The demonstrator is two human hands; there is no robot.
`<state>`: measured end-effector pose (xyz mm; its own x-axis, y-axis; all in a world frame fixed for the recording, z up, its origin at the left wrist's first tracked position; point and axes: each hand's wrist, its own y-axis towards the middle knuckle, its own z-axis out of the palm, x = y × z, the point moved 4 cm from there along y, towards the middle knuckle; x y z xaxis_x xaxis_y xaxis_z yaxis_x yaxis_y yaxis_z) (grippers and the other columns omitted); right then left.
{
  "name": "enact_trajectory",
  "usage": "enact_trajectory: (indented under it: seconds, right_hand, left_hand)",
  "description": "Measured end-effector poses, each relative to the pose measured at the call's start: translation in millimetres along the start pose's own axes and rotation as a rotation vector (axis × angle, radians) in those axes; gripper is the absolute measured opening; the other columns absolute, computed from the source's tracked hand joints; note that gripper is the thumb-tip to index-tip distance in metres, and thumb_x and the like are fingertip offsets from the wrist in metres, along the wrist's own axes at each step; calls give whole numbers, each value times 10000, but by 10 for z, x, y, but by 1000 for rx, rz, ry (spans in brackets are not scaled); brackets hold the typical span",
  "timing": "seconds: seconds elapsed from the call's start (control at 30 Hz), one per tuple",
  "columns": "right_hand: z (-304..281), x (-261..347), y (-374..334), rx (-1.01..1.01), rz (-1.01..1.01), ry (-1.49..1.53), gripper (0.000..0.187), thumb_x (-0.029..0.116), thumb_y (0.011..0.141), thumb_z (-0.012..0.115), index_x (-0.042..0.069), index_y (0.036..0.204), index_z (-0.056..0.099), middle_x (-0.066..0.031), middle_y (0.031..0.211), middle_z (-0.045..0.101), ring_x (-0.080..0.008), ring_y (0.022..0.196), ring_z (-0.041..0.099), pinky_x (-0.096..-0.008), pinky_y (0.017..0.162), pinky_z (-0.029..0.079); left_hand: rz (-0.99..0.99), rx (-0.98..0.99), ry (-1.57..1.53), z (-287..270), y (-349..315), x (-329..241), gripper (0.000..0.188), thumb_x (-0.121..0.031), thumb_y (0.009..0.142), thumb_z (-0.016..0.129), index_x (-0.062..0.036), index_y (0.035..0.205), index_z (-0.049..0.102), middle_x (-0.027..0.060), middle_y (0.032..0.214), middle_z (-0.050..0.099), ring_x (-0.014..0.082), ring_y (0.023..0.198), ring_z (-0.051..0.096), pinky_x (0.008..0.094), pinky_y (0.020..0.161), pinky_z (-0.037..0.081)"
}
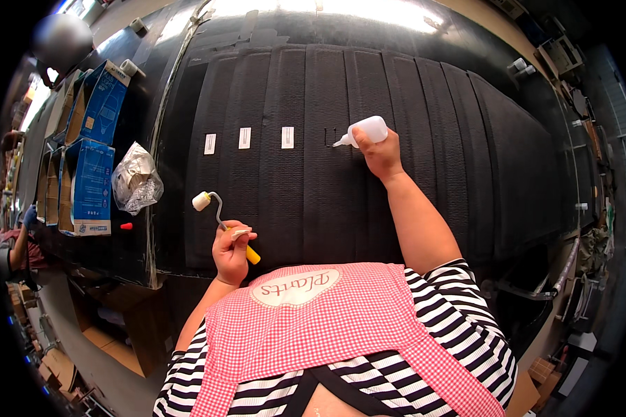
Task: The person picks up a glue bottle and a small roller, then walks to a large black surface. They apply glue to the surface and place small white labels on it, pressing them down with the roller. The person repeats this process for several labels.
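My right hand (381, 154) is wrapped round a white squeeze bottle (371, 131), tilted so its thin nozzle points left, at the black ribbed mat (334, 201). Beside the nozzle tip, a small thin outline (330, 137) marks the mat. To the left, three white labels, a right one (288, 137), a middle one (245, 138) and a left one (209, 144), lie in a row on separate panels. My left hand (231, 256) is closed on a small paint roller (201, 201) with a bent metal rod and yellow handle. A small pale piece (239, 235) also sits between its fingers.
Open blue cardboard boxes (92, 184) stand at the left of the black table (129, 257). Next to them lie a clear plastic bag (138, 178) and a red cap (126, 226). Another person's gloved hand (30, 217) shows at the far left.
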<state>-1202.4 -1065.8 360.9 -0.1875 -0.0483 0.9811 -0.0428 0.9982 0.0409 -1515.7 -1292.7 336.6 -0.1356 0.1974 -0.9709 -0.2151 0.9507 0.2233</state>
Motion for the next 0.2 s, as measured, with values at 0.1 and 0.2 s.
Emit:
enact_trajectory:
  seconds: [0.1,0.2]
  right_hand:
    - [-16,-2,0,7,2,0,245,258,853,727,27,928,694,-58,876,707,-142,806,665,-297,724,537]
    - [-36,-16,-8,-8,12,85,248,271,857,721,38,936,698,-61,885,710,-153,806,668,-307,730,544]
  left_hand:
    - [-5,-3,-7,-4,-2,4,133,-128,955,638,-14,946,706,81,958,624,167,957,577,265,807,507]
    - [-19,-2,-18,-5,-5,8,146,-146,956,641,-18,945,709,82,971,634,182,977,574,272,825,504]
